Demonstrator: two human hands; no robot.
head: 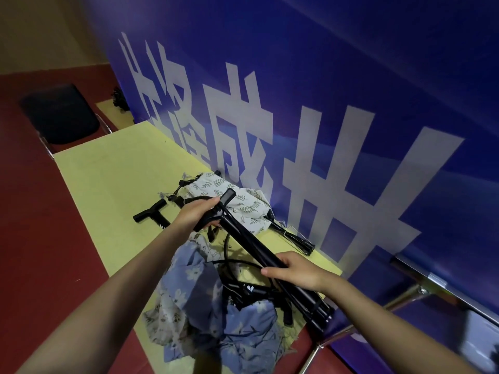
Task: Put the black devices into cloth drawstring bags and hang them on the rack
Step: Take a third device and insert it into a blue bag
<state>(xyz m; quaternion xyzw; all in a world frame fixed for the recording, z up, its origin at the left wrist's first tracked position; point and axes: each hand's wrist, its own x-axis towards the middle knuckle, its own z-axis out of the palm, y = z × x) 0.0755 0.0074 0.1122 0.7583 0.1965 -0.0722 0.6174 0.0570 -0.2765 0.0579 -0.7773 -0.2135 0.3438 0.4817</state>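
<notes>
The device (259,247), a long black folded thing, slants across the middle of the frame above the blue bag (216,314) at lower centre. The right hand (293,271) wraps its lower shaft; the left hand (198,214) grips the handle end. Best to find the bag's mouth first, then feed the feet in. Beyond, another bag (232,201) lies on the table (108,171).
</notes>
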